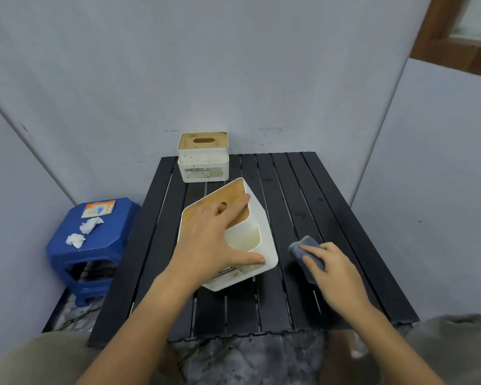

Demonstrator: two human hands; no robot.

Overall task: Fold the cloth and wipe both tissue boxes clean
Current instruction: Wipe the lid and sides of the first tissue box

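A white tissue box with a wooden lid sits tilted on the black slatted table, turned at an angle. My left hand grips it from above, fingers spread over the lid and thumb on the near white side. To its right, my right hand holds a folded grey-blue cloth down on the table, apart from the box. A second white tissue box with a wooden lid and dirty specks stands upright at the table's far edge.
A blue plastic stool stands left of the table, carrying a small packet and two crumpled tissues. Grey walls close in behind and on both sides. My knees are at the table's near edge.
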